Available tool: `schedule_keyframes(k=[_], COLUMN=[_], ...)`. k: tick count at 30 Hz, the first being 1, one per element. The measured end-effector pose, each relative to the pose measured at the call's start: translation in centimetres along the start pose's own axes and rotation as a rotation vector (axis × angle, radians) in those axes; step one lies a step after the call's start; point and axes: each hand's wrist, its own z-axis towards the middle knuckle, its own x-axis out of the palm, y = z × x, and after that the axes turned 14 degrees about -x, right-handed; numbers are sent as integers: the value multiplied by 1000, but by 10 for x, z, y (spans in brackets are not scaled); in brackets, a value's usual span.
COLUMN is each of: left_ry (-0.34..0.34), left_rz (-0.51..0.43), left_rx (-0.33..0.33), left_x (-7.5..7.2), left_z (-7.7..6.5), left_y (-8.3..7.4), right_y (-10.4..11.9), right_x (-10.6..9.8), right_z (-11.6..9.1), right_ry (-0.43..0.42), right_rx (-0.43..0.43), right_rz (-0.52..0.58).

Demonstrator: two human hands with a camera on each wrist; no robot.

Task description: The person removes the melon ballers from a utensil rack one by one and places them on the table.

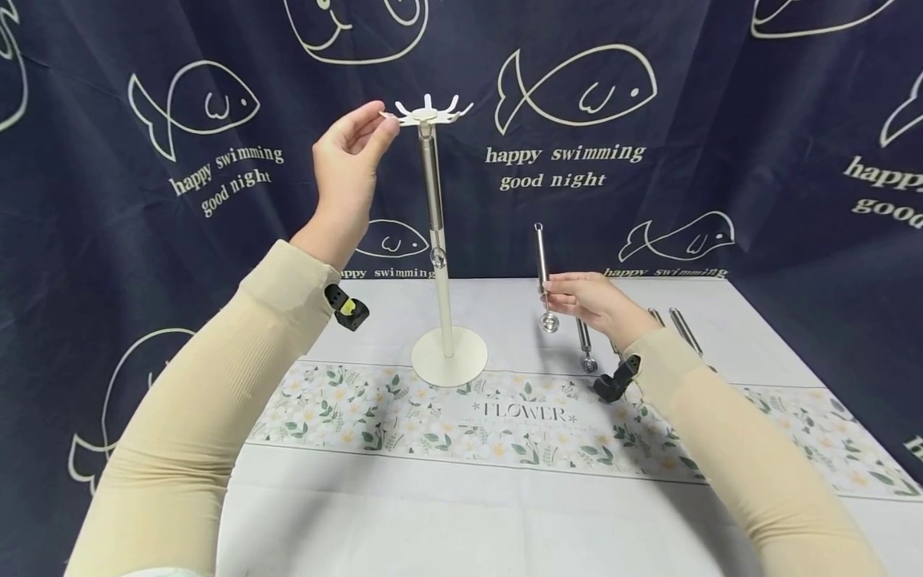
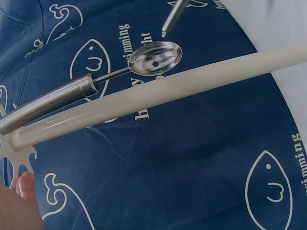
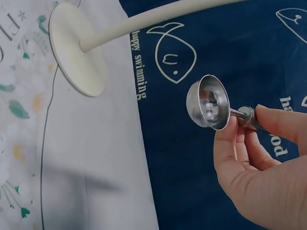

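A white utensil stand [image 1: 445, 304] with a ring of hooks at its top rises from a round base. My left hand [image 1: 352, 164] pinches one of its hooks between thumb and fingers; in the left wrist view only part of that hand [image 2: 21, 203] shows. From the stand hangs a steel-handled scoop [image 2: 154, 58], its oval bowl pierced by a small hole. To the right, my right hand [image 1: 587, 298] holds a round-bowled steel scoop [image 3: 209, 102] by the lower handle, bowl down and handle up, above the table and apart from the stand.
Several more steel-handled tools lie on the white table beside and behind my right hand, including one with a small round head [image 1: 587, 353] and another handle [image 1: 685, 328]. A floral table runner [image 1: 433, 425] crosses the table. Behind hangs a dark blue fish-print curtain [image 1: 447, 32].
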Motion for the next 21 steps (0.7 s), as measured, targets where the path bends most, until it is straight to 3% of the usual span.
schedule_keyframes(k=[11, 21], left_ry=[-12, -19], left_rz=[12, 33], left_rx=[14, 22], left_x=[1, 2], left_z=[-3, -4], left_y=[0, 1], right_y=[-16, -37], right_x=[-23, -38], right_z=[2, 10], right_ry=[80, -27], right_rx=[18, 125], right_rz=[-43, -47])
